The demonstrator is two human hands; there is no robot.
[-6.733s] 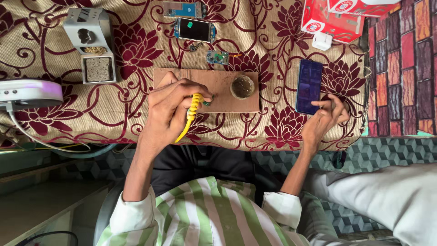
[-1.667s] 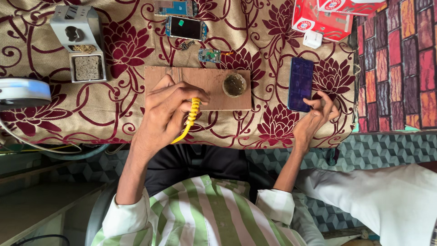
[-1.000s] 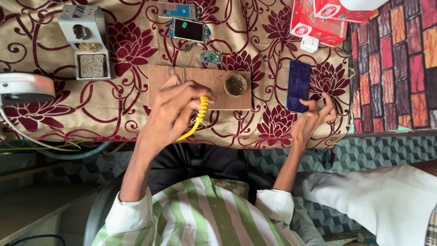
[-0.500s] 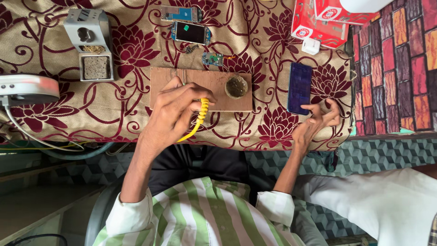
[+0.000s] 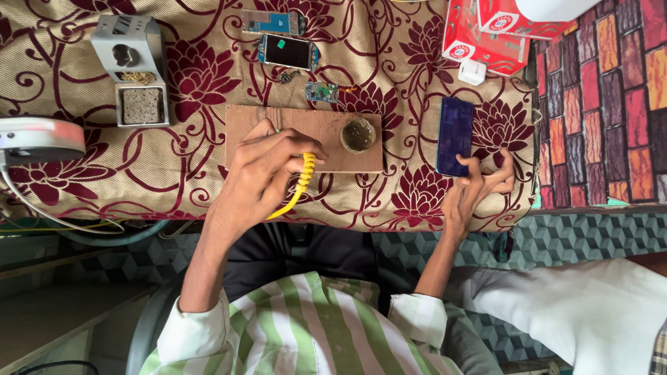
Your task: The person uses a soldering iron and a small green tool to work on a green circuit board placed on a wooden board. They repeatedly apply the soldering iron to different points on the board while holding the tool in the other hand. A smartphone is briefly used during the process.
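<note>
Yellow ribbed-handled soldering tool (image 5: 300, 182), light, stiff and grippy by its look, sat over the brown wooden board (image 5: 306, 128) on the desk, left hand (image 5: 267, 167) fingers wrapped around its handle, while right hand (image 5: 479, 186) fingers lay loosely curled, touching the dark blue phone (image 5: 455, 135).

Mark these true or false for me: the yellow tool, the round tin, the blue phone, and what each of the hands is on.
1. The left hand grips a yellow-handled tool at the wooden board. True.
2. The right hand is holding the small round tin. False: its fingers touch the near end of the dark blue phone; nothing touches the tin.
3. The tin sits on the wooden board. True.
4. The dark blue phone lies on the wooden board. False: it lies on the floral cloth, to the right of the board.
</note>
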